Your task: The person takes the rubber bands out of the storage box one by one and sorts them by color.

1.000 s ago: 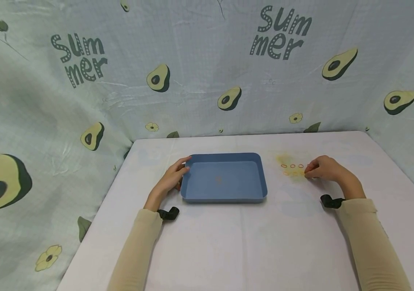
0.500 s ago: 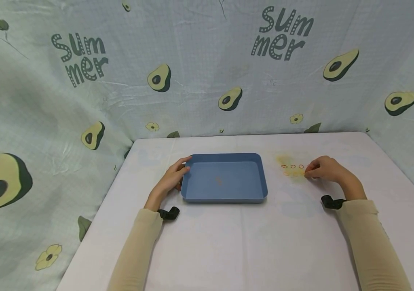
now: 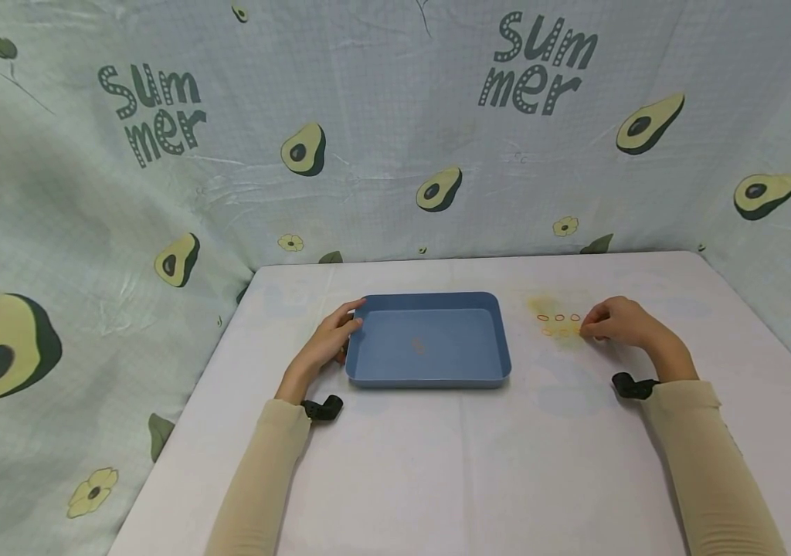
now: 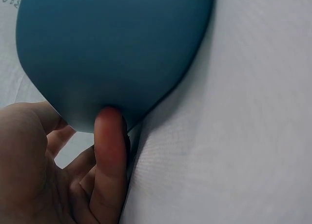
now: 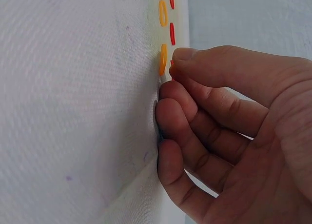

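My left hand [image 3: 326,337] grips the left end of a shallow blue rectangular tray [image 3: 500,336]. In the left wrist view, one finger [image 4: 110,141] presses against the tray wall [image 4: 117,48]. At the right, my right hand [image 3: 621,322] rests low over the table beside small thin rings that look like rubber bands. Red rings [image 3: 558,317] form a row, with orange rings [image 3: 547,332] in front of them. In the right wrist view, thumb and index fingertips meet near an orange ring [image 5: 163,59], the other fingers curled at the cloth; whether they hold anything is hidden.
A white cloth covers the table [image 3: 395,471], with a yellowish patch [image 3: 543,303] around the rings. An avocado-print fabric [image 3: 368,100] hangs behind and along the sides. Both wrists carry a small black camera [image 3: 322,408].
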{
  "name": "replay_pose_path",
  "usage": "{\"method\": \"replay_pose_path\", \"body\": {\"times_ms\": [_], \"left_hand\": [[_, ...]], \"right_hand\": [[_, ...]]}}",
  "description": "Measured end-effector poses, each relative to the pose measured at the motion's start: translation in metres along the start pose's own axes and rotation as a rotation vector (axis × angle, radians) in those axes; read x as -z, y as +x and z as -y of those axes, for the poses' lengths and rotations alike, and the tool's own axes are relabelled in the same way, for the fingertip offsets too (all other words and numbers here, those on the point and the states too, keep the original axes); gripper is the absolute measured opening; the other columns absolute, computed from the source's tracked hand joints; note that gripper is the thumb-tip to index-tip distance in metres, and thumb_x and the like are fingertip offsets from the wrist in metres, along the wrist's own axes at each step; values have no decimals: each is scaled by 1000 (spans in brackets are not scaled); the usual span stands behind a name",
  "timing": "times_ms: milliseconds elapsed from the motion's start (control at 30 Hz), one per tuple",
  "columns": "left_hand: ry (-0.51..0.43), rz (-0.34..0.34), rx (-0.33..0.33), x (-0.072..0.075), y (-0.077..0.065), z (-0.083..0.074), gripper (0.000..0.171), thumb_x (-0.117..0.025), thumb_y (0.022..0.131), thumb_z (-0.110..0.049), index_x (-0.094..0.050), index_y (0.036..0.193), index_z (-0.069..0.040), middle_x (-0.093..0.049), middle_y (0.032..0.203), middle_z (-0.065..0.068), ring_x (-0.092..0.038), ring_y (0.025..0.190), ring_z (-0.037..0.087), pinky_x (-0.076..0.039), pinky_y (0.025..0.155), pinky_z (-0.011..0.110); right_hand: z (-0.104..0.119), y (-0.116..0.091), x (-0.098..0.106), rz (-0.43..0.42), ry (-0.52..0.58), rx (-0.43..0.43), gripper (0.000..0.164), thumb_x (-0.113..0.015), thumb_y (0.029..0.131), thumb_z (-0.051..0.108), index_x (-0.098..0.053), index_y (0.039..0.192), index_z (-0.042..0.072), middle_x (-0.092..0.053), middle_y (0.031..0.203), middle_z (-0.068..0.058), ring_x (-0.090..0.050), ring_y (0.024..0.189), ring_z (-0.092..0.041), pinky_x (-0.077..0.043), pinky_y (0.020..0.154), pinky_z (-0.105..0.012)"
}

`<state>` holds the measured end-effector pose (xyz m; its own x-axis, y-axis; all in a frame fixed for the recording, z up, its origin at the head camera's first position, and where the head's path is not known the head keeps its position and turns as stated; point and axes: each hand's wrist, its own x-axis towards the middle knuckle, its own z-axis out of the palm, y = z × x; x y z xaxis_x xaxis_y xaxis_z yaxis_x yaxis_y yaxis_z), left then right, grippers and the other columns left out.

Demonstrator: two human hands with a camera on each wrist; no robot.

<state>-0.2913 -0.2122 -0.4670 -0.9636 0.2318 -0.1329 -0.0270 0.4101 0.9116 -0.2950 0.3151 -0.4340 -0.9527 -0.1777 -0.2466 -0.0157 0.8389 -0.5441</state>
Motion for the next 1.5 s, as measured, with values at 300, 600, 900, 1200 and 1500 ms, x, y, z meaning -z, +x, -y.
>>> {"method": "replay_pose_path", "body": {"times_ms": [300,600,900,1200,1500], "left_hand": [[-2,1,-1,0,0,0,44,-47,101,-36,-38,144,-43,-43,144,6,-44,59,17,-43,44,29],[-5,-1,3,0,0,-1,44,-47,101,-36,-39,144,-43,-43,145,5,-44,60,18,-43,44,28],[21,2,-2,1,1,0,44,-48,101,-37,-38,144,-43,-41,149,9,-43,61,19,-42,44,30],[15,-5,2,0,1,0,44,-48,101,-36,-39,143,-45,-44,146,6,-43,62,19,-41,43,29],[16,-2,-6,2,1,0,44,-49,101,-38,-39,143,-44,-42,148,8,-43,63,20,-41,44,29]], "right_hand": [[2,0,1,-1,6,-11,30,-67,88,27,-68,99,0,-61,78,-4,-52,75,-19,-42,63,-30],[5,1,1,4,5,16,31,-67,89,29,-68,99,0,-63,79,-3,-52,74,-18,-42,63,-30],[9,2,-1,10,-16,44,31,-65,90,29,-67,101,-1,-64,82,-5,-53,76,-19,-44,65,-29],[14,3,-4,22,-10,57,30,-64,91,27,-66,101,-1,-64,83,-5,-54,76,-19,-45,65,-29],[17,3,-5,37,2,78,30,-65,91,27,-68,101,-1,-66,84,-7,-55,75,-18,-46,65,-29]]}}
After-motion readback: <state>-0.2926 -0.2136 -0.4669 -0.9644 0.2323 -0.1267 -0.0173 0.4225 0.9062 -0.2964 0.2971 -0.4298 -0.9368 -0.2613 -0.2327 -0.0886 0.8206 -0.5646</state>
